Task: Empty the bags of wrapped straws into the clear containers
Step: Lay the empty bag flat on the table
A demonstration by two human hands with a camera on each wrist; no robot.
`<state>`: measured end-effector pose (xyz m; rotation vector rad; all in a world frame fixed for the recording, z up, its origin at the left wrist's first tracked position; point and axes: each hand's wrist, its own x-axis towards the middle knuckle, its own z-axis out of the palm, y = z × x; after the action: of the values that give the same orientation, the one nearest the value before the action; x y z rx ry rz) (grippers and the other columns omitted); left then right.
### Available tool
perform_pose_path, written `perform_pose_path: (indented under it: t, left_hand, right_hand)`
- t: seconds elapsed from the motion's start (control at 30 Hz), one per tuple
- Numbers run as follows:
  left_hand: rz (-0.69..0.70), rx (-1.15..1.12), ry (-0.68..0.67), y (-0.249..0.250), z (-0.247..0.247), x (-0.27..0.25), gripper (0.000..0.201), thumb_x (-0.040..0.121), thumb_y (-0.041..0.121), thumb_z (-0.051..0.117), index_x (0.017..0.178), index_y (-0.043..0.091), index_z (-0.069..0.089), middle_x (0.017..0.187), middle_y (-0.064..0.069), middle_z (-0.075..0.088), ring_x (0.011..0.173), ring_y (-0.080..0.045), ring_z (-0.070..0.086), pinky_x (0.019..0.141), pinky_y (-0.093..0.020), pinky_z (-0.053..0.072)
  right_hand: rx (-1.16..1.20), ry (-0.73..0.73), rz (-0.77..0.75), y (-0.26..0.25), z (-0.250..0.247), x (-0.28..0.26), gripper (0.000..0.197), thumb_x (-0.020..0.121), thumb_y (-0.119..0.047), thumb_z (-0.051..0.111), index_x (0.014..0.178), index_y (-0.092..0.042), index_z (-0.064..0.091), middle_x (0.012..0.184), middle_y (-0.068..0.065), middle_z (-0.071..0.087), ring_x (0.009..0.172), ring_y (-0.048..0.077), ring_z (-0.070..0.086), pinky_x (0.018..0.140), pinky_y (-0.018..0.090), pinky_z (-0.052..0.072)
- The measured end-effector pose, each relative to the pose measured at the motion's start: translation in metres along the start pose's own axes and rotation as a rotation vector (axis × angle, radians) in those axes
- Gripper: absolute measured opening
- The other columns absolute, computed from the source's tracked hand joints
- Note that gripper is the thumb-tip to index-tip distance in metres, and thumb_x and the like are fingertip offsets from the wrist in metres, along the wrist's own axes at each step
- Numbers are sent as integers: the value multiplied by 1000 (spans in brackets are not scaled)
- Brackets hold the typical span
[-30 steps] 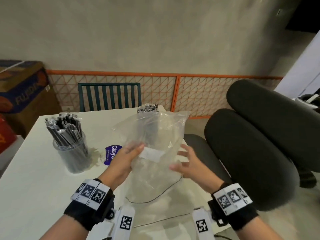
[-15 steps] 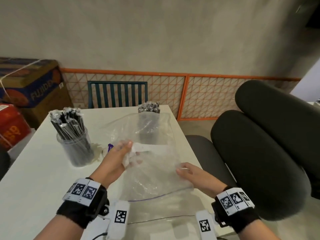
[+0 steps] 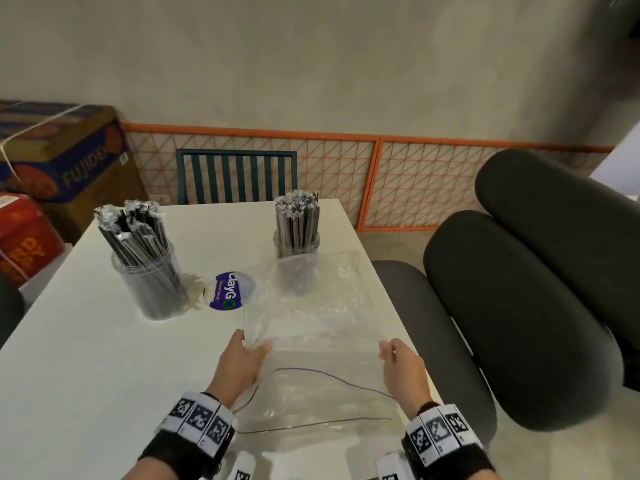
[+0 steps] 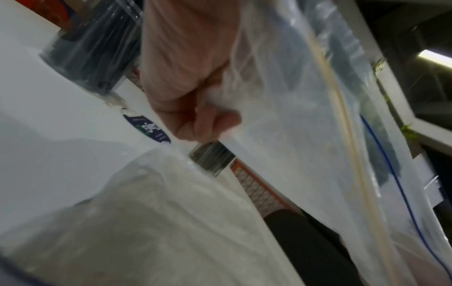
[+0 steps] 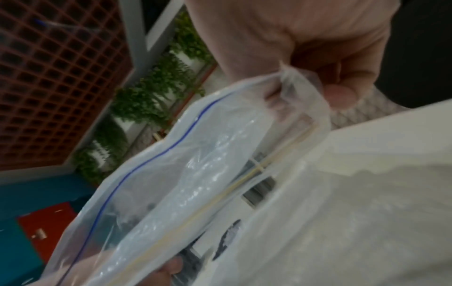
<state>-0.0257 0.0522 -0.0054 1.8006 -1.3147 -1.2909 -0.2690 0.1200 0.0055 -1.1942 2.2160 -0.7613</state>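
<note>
An empty clear zip bag (image 3: 311, 327) hangs low over the white table (image 3: 86, 358) between my hands, its far end draped toward the far container. My left hand (image 3: 242, 362) pinches its left edge (image 4: 244, 108). My right hand (image 3: 401, 365) pinches the right corner (image 5: 293, 83). Another clear bag (image 3: 311, 410) with a blue zip line lies flat beneath them. Two clear containers stand full of wrapped black straws: one at the left (image 3: 145, 271) and one at the far middle (image 3: 297, 233).
A round purple sticker (image 3: 229, 291) lies on the table beside the left container. A dark padded chair (image 3: 519, 306) stands close on the right. A green slatted chair back (image 3: 237, 176) is behind the table, and cardboard boxes (image 3: 59, 157) are stacked at the far left.
Both hands have lowered the empty bag from upright in front of the far container down to the table and slid to its near corners. The far container now shows in full.
</note>
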Motion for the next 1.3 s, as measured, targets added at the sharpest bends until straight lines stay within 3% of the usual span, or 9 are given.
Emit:
perform_pose_path:
  t: [0.13,0.2,0.3,0.4,0.57,0.9,1.0,1.1,1.3]
  left_hand:
    - [-126,253,-151,-13,-7,7,95,78,37,70,145,7,12,144,-21,32,129,-38,39,102,-45,37]
    - [-38,445,-72,-6,-16,5,101,78,44,68,148,10,3,148,-20,19,135,-38,26,107,-45,30]
    - [221,602,-62,19,-30,0,94,81,41,65,149,16,6,149,-14,15,136,-33,17,110,-41,25]
    - [387,864,-324,36,-29,2,87,84,39,62,150,22,8,156,-8,2,144,-26,0,115,-37,15]
    - [481,1353,-506,30,-3,21,123,65,51,75,147,27,-14,156,-8,-24,142,-30,-25,114,-55,-3]
    - [189,1460,-560,-35,24,32,134,52,61,77,139,45,-24,149,-5,-40,138,-34,-32,102,-74,-10]
    - [213,1459,-549,-26,22,34,127,55,63,74,143,44,-14,154,-6,-28,142,-34,-22,105,-71,-6]
    - [314,1388,-491,0,12,39,99,62,68,67,144,41,19,153,-3,13,140,-29,9,110,-57,13]
    - [367,986,-339,86,-34,66,68,78,60,56,138,32,38,138,-5,35,131,-27,24,106,-49,28]
  right_hand:
    - [-14,-251,147,12,9,3,28,97,-25,44,119,-8,41,100,15,62,68,22,57,58,36,52]
    - [-129,-317,175,15,5,3,48,96,-25,47,136,-10,26,123,18,53,95,30,61,70,39,57]
    - [-425,-202,-31,2,-3,-1,66,94,-33,49,146,-12,14,144,14,30,129,33,37,99,42,43]
    - [-420,-233,-368,-28,6,-1,84,87,-50,55,149,-26,3,156,7,8,143,33,7,111,53,29]
    - [-585,-637,-450,-45,62,24,118,66,-61,71,143,-46,-17,154,-2,-32,138,38,-32,106,73,-1]
    - [-936,-783,-428,-7,99,50,131,56,-64,76,142,-45,-21,150,-2,-40,134,43,-36,99,79,-5]
    - [-964,-790,-440,-12,95,53,129,57,-63,76,143,-44,-18,152,-1,-36,136,43,-33,101,77,-8]
    - [-976,-827,-447,-31,82,60,111,66,-60,72,149,-37,1,160,1,-12,143,42,-15,103,75,-5]
    - [-605,-479,-503,-125,35,90,36,86,-39,60,112,-13,61,120,8,61,115,27,55,98,43,44]
